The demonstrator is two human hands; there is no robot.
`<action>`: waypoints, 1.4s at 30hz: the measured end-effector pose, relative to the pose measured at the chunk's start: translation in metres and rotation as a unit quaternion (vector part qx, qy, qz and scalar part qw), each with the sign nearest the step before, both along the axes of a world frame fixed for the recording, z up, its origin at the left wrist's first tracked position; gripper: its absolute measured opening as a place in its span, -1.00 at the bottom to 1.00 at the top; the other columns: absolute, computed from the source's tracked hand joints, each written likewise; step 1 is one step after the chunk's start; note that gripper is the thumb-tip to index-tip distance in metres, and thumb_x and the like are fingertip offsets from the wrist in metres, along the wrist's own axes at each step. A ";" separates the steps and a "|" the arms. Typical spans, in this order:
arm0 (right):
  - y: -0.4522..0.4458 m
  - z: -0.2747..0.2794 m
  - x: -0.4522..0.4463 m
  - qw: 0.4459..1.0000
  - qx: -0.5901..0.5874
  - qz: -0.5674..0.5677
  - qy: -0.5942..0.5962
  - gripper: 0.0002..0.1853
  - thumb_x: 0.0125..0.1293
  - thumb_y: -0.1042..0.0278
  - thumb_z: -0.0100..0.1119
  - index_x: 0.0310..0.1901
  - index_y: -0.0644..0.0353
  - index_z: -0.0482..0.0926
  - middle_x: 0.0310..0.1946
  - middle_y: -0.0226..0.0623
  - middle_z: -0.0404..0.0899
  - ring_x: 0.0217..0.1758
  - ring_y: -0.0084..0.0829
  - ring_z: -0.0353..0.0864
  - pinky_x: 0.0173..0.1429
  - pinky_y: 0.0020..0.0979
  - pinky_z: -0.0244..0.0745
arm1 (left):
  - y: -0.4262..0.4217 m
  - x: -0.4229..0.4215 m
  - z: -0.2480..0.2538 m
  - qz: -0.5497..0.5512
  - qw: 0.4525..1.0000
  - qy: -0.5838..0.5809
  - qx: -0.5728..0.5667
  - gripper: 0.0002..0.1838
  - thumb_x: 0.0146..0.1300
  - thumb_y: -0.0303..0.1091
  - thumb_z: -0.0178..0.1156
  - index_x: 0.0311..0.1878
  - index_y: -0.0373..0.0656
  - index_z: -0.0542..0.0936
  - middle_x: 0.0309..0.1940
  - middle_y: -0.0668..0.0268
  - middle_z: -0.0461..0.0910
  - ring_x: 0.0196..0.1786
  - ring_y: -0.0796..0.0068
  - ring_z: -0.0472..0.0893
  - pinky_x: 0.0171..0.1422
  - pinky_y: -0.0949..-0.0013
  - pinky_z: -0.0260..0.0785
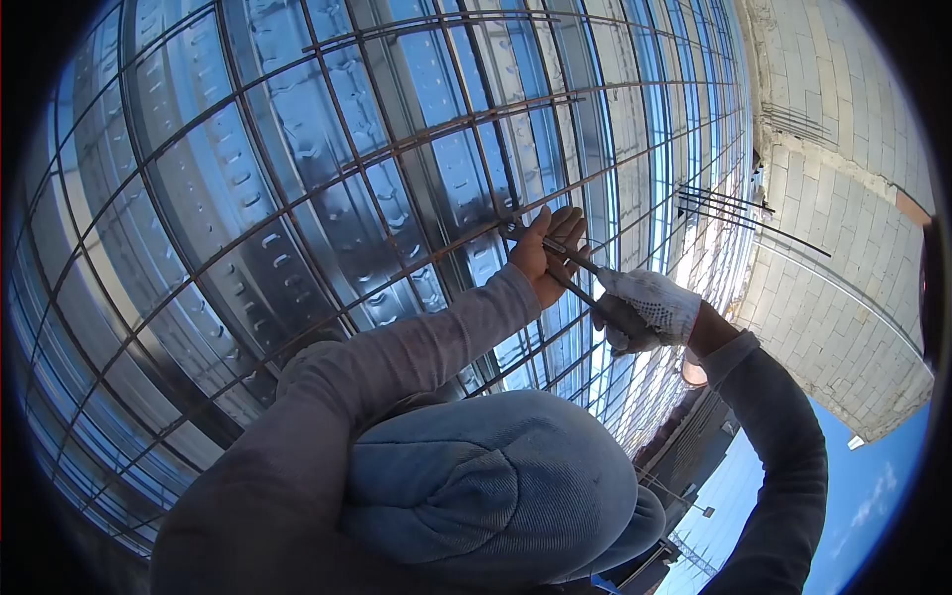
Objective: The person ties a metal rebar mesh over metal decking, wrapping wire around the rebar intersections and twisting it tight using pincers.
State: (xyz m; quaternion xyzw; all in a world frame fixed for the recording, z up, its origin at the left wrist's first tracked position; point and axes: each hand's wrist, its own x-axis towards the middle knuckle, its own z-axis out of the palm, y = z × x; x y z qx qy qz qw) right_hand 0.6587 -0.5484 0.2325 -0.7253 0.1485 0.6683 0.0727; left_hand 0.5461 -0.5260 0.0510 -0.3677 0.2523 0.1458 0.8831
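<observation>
My right hand (650, 309), in a white dotted glove, is closed around the handles of long pincers (573, 260). The jaws point to the upper left and meet the steel mesh (436, 256) where bars cross. My left hand (547, 256) is bare and lies beside the jaws at that crossing. Its thumb and fingers are apart and partly stretched out, and the pincers pass by the palm. A thin wire seems to show near its fingertips, too fine to make out well. Under the mesh runs ribbed, shiny metal decking (327, 233).
A pale block wall (843, 198) rises at the right. Several loose bar ends (729, 206) stick out toward it. My bent knee in jeans (496, 476) takes up the lower middle. Sky and a pylon (694, 555) show at the lower right.
</observation>
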 end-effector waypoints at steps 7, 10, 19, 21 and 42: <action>0.024 0.030 -0.065 0.617 -0.003 0.749 -0.242 -0.49 0.45 -0.05 0.29 -0.01 0.36 0.57 -0.44 -0.13 0.66 -0.33 -0.26 0.77 -0.32 -0.18 0.64 | -0.009 0.012 -0.012 0.039 0.996 -0.029 -0.078 -0.46 0.56 -0.06 0.15 -0.61 0.01 0.36 -0.73 0.39 0.35 -0.46 0.39 0.55 0.21 0.07 0.65; -0.001 0.018 -0.075 0.369 0.080 0.864 -0.333 -0.51 0.41 0.02 0.28 0.04 0.37 0.56 -0.29 -0.12 0.65 -0.17 -0.11 0.74 -0.31 -0.25 0.55 | -0.002 0.016 -0.010 0.008 0.993 -0.004 -0.114 -0.47 0.59 -0.12 0.07 -0.61 0.01 0.34 -0.73 0.39 0.33 -0.47 0.39 0.53 0.13 0.05 0.67; -0.006 -0.007 -0.021 0.669 0.160 0.716 -0.117 -0.52 0.54 0.03 0.13 0.01 0.45 0.60 -0.42 -0.10 0.63 -0.31 -0.10 0.72 -0.46 -0.28 0.55 | -0.012 -0.017 0.002 -0.086 0.991 0.027 0.099 -0.63 0.56 -0.03 0.17 -0.32 -0.06 0.46 -0.45 0.29 0.52 -0.21 0.31 0.67 0.30 0.05 0.61; -0.001 -0.002 -0.025 0.777 0.140 0.602 -0.119 -0.44 0.53 -0.06 0.13 -0.01 0.47 0.60 -0.44 -0.10 0.64 -0.34 -0.16 0.73 -0.46 -0.32 0.58 | -0.011 -0.012 -0.005 -0.070 0.991 0.020 0.111 -0.65 0.59 -0.03 0.11 -0.26 -0.06 0.47 -0.52 0.34 0.48 -0.21 0.35 0.68 0.34 0.13 0.60; -0.101 -0.039 -0.063 0.966 0.231 -0.102 0.058 -0.37 0.46 -0.19 0.24 -0.01 0.41 0.54 -0.35 -0.14 0.71 -0.44 -0.37 0.76 -0.39 -0.38 0.74 | -0.028 -0.020 -0.012 -0.191 0.966 0.039 0.170 -0.79 0.62 -0.22 0.05 -0.09 -0.15 0.52 -0.57 0.40 0.41 -0.38 0.40 0.60 0.03 0.16 0.66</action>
